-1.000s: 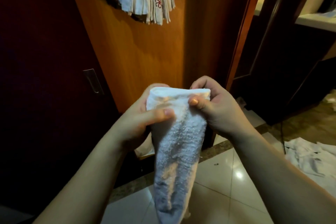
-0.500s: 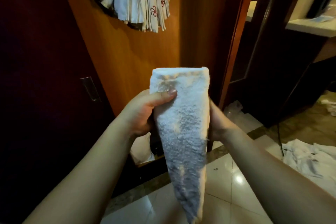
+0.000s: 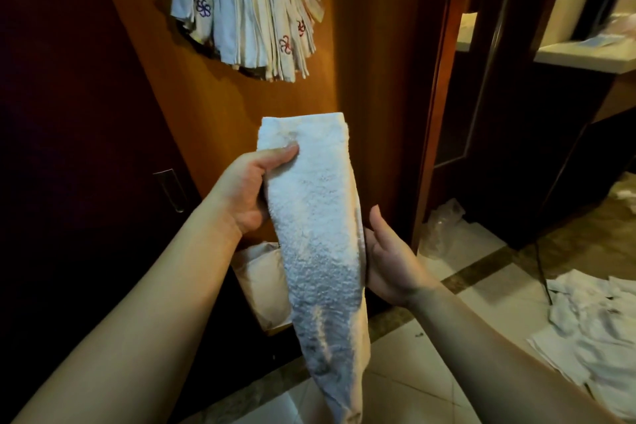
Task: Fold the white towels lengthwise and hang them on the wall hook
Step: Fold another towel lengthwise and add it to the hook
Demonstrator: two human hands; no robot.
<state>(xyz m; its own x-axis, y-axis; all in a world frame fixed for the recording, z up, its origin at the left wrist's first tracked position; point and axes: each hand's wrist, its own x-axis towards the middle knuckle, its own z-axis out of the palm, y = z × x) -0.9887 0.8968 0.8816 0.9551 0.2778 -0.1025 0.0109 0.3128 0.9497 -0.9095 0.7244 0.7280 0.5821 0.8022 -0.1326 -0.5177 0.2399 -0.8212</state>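
White folded towel hangs lengthwise, pinched near its top by the left hand, right hand spread beside it, hung towels directly above.

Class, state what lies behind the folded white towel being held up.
Behind the towel: wooden wall panel, a pale bag, floor tiles. The left hand's fingers and part of the right hand are covered.

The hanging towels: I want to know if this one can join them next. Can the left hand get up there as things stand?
Probably yes: the left hand grips the folded towel below the hanging towels, with only bare wood panel between.
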